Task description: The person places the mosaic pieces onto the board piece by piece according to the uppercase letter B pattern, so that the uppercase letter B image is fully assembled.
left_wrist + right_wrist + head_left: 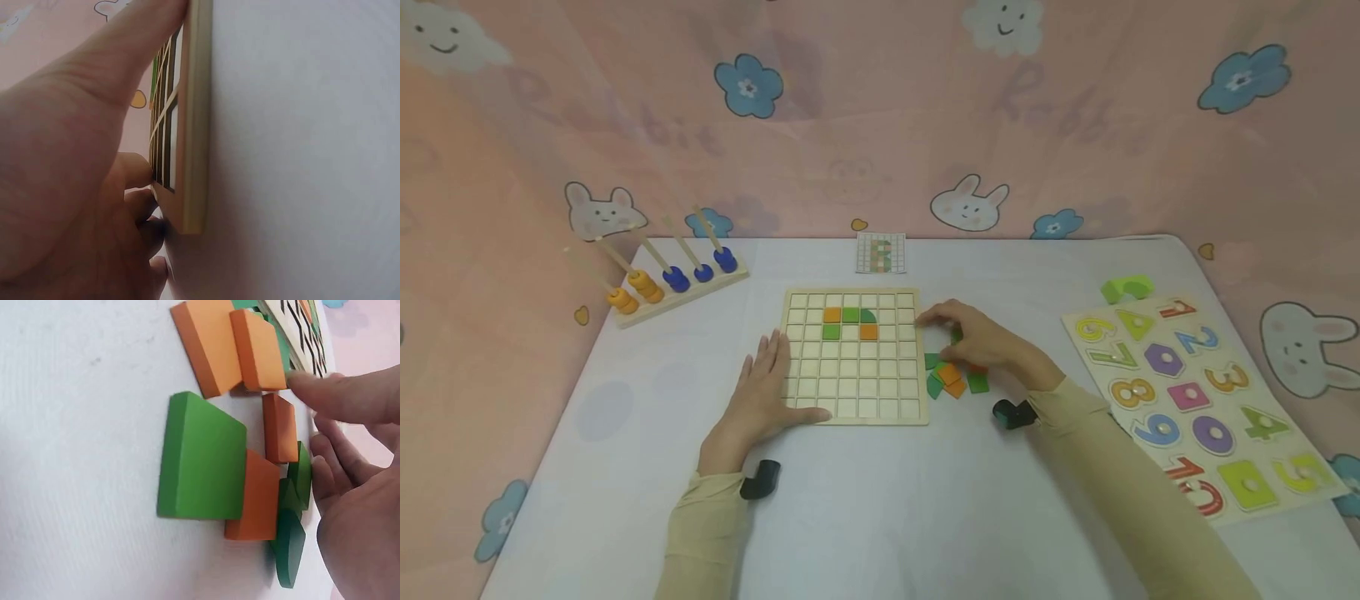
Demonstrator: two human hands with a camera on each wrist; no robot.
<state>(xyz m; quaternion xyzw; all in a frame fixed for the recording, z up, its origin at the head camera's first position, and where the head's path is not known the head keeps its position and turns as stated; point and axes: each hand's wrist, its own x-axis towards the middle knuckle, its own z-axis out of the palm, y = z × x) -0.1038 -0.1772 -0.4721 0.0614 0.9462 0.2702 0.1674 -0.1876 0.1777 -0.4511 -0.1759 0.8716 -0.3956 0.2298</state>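
A square wooden grid board (850,408) lies mid-table, with several orange and green tiles set in its upper cells, one of them with a rounded corner. My left hand (758,400) rests spread at the board's left edge, thumb along the front rim; the left wrist view shows the wooden rim (199,125) beside the thumb. My right hand (988,337) hovers over a loose pile of tiles right of the board, fingers bent toward the board's right edge. In the right wrist view, the thumb tip is near an orange tile (259,353), and a green square tile (206,462) lies closest.
A small printed pattern card (882,253) lies behind the board. At the back left stands a bead-peg stand (688,293) with orange and blue beads. A number puzzle board (1176,417) covers the right side, a light-green block (1126,288) behind it.
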